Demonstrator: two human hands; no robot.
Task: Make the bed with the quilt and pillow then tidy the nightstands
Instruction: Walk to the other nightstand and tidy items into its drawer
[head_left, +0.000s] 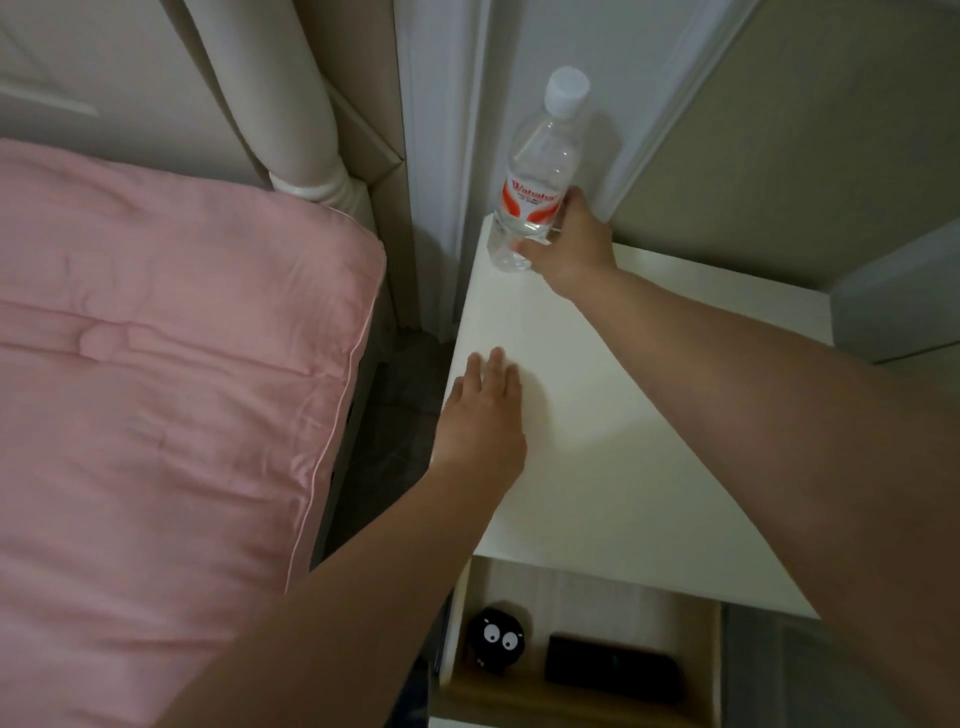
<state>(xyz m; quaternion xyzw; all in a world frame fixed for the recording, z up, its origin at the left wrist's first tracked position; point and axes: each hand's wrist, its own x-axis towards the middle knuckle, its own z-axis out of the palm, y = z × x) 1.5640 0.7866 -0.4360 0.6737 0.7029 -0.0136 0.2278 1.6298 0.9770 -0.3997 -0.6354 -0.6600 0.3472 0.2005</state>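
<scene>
At the top centre of the frame, my right hand (569, 244) grips the lower part of a clear water bottle (537, 176), which stands upright at the far corner of the white nightstand (597, 426). My left hand (483, 415) lies flat, fingers straight, on the nightstand's left edge in mid-frame. The pink quilt (156, 364) covers the bed across the left of the frame, below the pale headboard (291, 104). At the bottom centre the nightstand's drawer (571, 696) stands open, holding a black toy (496, 644) with white eyes and, beside it, a dark box (613, 667).
</scene>
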